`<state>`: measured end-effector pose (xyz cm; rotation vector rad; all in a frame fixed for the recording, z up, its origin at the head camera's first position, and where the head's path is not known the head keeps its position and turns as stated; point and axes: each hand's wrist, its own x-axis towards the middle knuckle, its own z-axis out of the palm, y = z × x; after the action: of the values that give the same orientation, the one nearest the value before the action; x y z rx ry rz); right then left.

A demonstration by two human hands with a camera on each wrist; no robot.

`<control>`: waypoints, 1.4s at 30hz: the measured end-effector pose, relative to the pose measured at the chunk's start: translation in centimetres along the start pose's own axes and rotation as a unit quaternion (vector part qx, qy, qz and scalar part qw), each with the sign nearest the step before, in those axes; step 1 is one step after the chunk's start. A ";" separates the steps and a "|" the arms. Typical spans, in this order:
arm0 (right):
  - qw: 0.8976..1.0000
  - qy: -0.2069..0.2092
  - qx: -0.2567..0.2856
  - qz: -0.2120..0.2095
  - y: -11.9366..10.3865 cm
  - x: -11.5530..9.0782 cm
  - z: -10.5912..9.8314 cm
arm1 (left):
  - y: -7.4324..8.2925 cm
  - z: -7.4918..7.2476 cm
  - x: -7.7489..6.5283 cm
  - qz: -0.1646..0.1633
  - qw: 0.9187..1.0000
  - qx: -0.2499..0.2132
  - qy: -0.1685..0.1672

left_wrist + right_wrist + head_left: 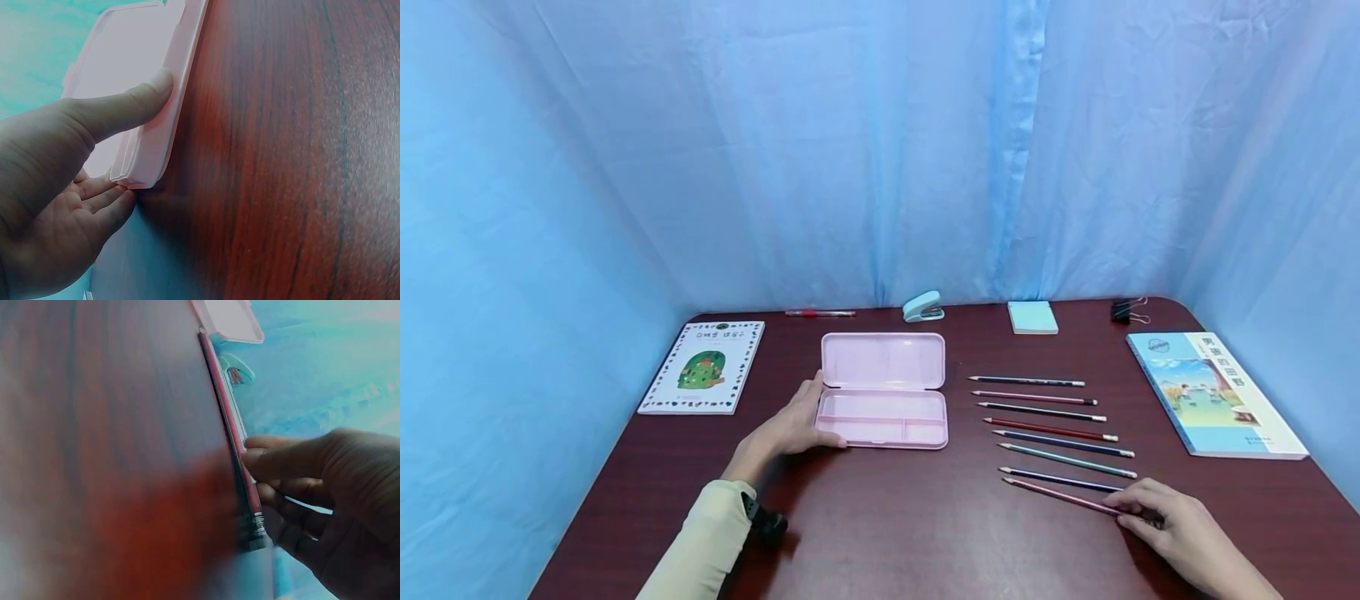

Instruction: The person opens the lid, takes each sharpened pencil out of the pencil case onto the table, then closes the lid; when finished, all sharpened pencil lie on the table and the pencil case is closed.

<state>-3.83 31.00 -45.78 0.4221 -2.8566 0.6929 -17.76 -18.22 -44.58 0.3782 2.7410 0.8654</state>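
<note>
A pink pencil case (882,406) lies with its lid (883,361) raised; its tray has dividers and holds nothing. My left hand (790,423) grips the case's left end, thumb (134,106) on the front wall and fingers at the side. On the right, my right hand (1183,529) pinches the rear part of a pink pencil (1052,494), the nearest of a row. That pencil (229,406) still lies low along the table in the right wrist view. Just behind it is a dark blue pencil (1052,478), its end hidden by the fingers.
Several more pencils, including a red one (1051,429) and a green one (1067,459), lie roughly parallel. Along the back are a red pen (820,313), a stapler (922,307), sticky notes (1033,317) and a binder clip (1127,312). Books (703,367) flank both sides.
</note>
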 end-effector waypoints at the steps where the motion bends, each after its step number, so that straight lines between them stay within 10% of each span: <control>1: 1.000 0.007 -0.002 -0.007 -0.3 0.3 -0.2 | 0.0 0.0 0.0 -0.003 1.000 0.000 -0.001; 14: 0.991 -0.001 0.086 -0.106 -7.1 11.1 1.2 | 0.0 0.1 -0.1 0.001 1.000 0.013 -0.002; 25: 0.972 -0.056 0.228 0.015 -10.6 19.3 8.0 | -0.1 0.1 -0.1 0.004 1.000 0.011 0.001; 33: 0.950 0.025 0.308 0.049 -11.3 21.1 9.8 | 0.0 0.4 0.0 0.012 1.000 -0.014 0.013; 42: 0.959 0.072 0.273 0.000 -11.5 19.0 9.4 | -0.6 0.7 -0.5 0.052 0.994 -0.071 0.067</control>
<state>-19.12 12.42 -44.81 0.4187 -2.4934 1.4519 -17.23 -18.52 -45.40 0.4541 2.7778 1.1454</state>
